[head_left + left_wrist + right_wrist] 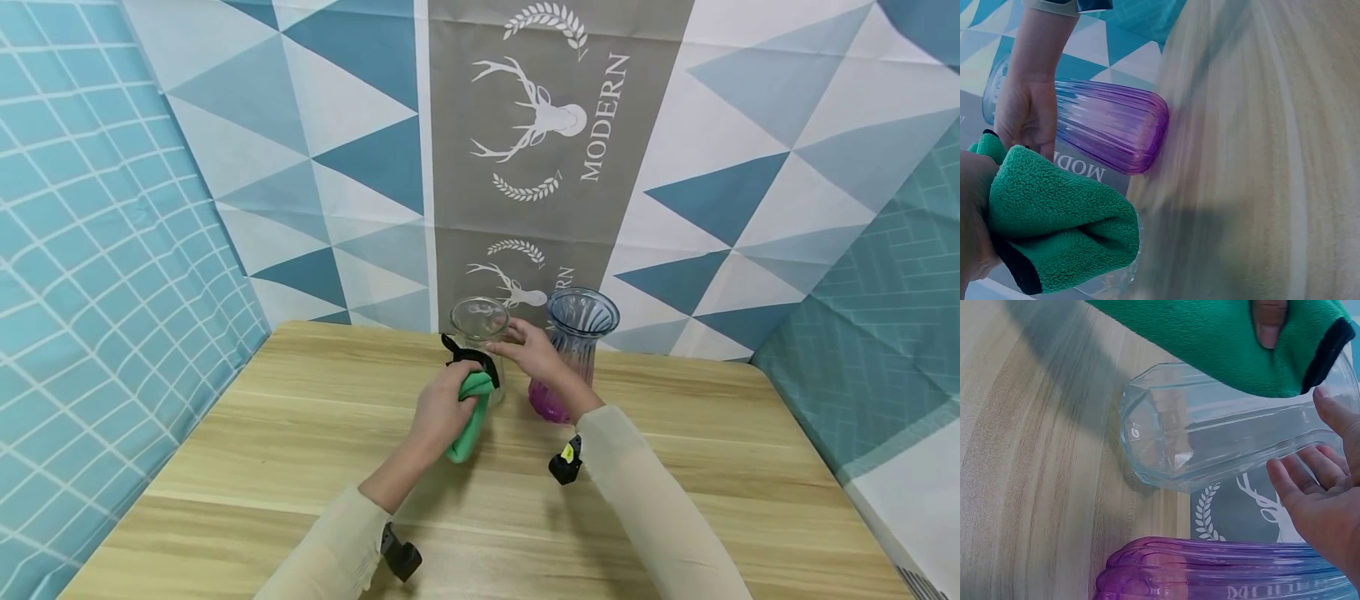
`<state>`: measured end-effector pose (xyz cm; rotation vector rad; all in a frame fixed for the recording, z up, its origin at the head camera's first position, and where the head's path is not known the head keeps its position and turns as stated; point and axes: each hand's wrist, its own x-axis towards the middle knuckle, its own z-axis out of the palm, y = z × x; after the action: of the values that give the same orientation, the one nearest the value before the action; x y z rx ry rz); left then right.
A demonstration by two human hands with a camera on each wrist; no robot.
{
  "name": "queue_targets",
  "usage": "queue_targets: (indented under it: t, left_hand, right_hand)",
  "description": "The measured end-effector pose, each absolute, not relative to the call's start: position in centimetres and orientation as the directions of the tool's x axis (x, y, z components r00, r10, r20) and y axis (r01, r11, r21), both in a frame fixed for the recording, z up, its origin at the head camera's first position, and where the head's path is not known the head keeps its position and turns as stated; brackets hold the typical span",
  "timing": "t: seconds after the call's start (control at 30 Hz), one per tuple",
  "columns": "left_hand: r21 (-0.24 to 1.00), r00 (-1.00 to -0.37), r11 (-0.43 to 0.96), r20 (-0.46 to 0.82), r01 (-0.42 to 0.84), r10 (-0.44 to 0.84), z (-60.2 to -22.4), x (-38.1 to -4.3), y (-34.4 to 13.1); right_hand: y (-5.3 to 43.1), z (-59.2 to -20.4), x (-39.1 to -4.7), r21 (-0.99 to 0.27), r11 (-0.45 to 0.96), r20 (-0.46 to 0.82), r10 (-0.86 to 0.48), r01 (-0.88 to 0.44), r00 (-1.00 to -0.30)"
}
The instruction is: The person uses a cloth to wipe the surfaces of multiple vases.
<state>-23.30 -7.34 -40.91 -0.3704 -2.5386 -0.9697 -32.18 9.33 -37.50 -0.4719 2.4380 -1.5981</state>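
A green cloth [1066, 219] with black edging is bunched in my left hand [441, 408], which grips it against the near side of a clear glass vase [1210, 428]. That vase stands upright on the table, partly covered by the cloth. My right hand [1329, 500] is at the neck of the clear vase, thumb and fingers spread along its side; firm contact cannot be made out. Just to the right stands a ribbed glass vase [577, 358], blue at the flared top and purple-pink at the base, partly behind my right forearm.
The wooden table [300, 467] meets a patterned cloth backdrop [360, 167] with triangles and deer heads right behind the vases. A blue tiled-pattern sheet [112, 250] hangs at the left, and a teal one [870, 333] at the right.
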Motion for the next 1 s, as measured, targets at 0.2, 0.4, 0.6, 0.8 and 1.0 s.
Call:
queue_targets:
  t: [0.2,0.4,0.6,0.8,1.0]
  left_hand:
    - [0.586,-0.904,0.727,0.412,0.356,0.111,-41.5,-23.2,-7.3]
    - [0.572,-0.907,0.744,0.405,0.346,0.111,-42.1,-23.2,-7.4]
    - [0.550,-0.917,0.764,0.377,0.336,0.132,-42.4,-23.2,-7.3]
    - [0.537,-0.938,0.785,0.308,0.309,0.159,-42.7,-23.0,-7.3]
    - [0.520,-0.947,0.800,0.261,0.301,0.187,-42.9,-22.9,-7.2]
  right_hand:
    - [9.1,-35.6,-30.8,-0.919,0.366,0.000,-0.369,-0.145,-0.930]
    - [8.9,-34.6,-29.6,-0.920,0.369,-0.008,-0.362,-0.135,-0.932]
    - [9.0,-35.3,-30.4,-0.924,0.360,-0.011,-0.360,-0.128,-0.933]
    - [9.1,-37.4,-32.0,-0.927,0.352,-0.001,-0.348,-0.129,-0.938]
    - [9.2,-38.0,-32.2,-0.913,0.378,0.024,-0.329,-0.155,-0.944]
